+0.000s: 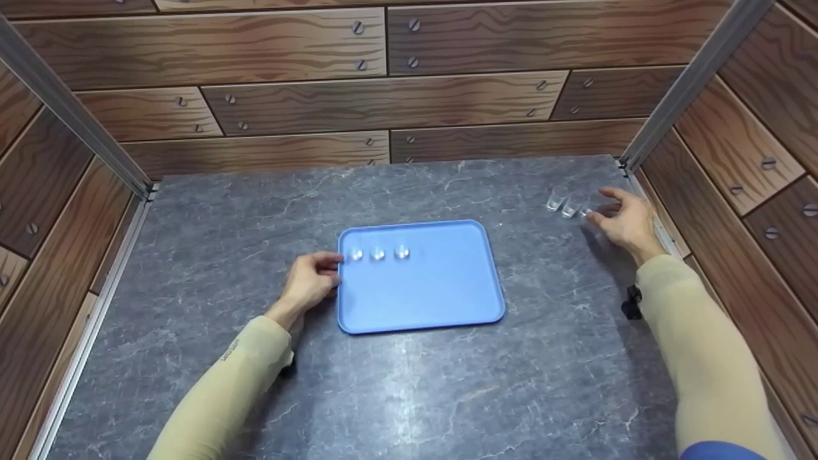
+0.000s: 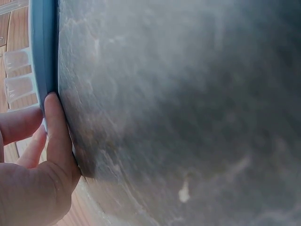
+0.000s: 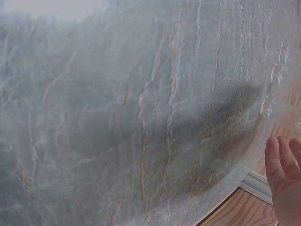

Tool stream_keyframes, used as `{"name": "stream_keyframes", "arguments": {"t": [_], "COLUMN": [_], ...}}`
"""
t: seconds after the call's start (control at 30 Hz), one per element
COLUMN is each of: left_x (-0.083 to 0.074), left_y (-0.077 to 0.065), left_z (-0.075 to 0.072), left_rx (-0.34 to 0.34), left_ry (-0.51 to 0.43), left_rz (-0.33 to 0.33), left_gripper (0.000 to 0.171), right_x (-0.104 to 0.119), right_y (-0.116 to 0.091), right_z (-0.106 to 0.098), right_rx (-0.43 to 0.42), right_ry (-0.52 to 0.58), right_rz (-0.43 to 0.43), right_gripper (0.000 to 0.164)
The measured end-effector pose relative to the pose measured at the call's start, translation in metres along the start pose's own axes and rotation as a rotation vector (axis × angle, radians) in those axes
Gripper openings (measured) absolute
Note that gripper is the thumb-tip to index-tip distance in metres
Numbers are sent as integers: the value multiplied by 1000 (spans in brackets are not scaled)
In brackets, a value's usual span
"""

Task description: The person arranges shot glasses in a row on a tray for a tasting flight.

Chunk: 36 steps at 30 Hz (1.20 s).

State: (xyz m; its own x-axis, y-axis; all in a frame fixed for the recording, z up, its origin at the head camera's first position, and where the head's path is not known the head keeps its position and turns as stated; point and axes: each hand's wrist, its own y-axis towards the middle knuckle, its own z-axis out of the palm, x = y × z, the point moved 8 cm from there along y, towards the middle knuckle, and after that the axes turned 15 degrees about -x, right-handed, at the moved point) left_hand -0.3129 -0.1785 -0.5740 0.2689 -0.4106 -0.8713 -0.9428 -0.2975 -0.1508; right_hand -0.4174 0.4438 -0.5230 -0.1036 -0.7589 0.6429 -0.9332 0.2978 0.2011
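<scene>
A blue rectangular tray lies on the table with three small clear glasses in a row along its far left part. My left hand is at the tray's left edge. In the left wrist view, the fingers of that hand lie on both sides of the tray rim, pinching it. At the far right, three more small clear glasses stand in a row. My right hand is beside the rightmost one, thumb and fingers spread apart. The right wrist view shows its fingers extended, just short of the glasses.
The grey marbled table is bounded by wood-patterned panels at the back and both sides. Metal frame posts stand at the back corners. The right forearm runs close along the right panel.
</scene>
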Motion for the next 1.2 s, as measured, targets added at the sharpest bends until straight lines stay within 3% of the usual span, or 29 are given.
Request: {"name": "stream_keyframes", "arguments": {"t": [0.37,0.87,1.0,1.2], "left_x": [-1,1,1,-1], "left_y": [1,1,0,1], "left_z": [2,2,2,0], "left_rx": [-15,-13,-10,-17], "left_ry": [0,-24,-27,-22], "left_rz": [28,17,23,41], "left_gripper": [50,50,49,49], "right_x": [8,6,15,35], "right_y": [1,-3,-10,-27], "right_z": [2,0,-2,-3], "right_rx": [-88,-91,-101,-173], "right_ry": [-60,-77,-79,-33], "right_rz": [-13,-51,-106,-276], "right_gripper": [54,48,47,40]}}
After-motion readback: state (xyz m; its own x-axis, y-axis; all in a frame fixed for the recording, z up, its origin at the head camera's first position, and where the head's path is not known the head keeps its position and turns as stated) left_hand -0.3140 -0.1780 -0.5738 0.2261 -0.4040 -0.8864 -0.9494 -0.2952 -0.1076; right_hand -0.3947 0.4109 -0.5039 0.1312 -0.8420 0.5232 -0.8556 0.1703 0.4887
